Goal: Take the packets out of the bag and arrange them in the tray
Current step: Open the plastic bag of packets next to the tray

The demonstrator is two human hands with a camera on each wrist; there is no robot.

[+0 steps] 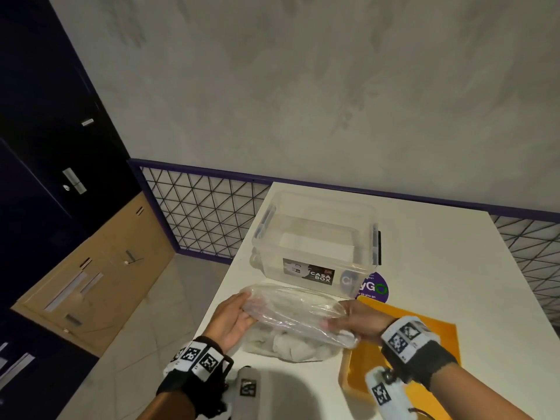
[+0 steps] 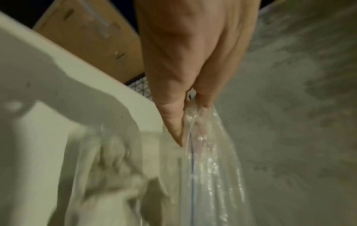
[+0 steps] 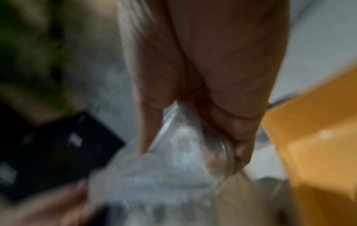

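Both ends of the clear bag [image 1: 295, 316] were pinched by the left hand [image 1: 235, 318] and right hand [image 1: 362, 318], white packets [image 1: 298, 347] hung below the pinches, so the mouth probably needed pulling open before the orange tray [image 1: 436, 338] beside the right hand was filled.

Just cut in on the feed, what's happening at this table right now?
A person is holding a clear plastic bag over the white table, the left hand gripping one end of its top and the right hand the other. White packets are still inside the bag. The orange tray sits just right of the bag, under the right wrist. A clear storage box stands behind the bag.
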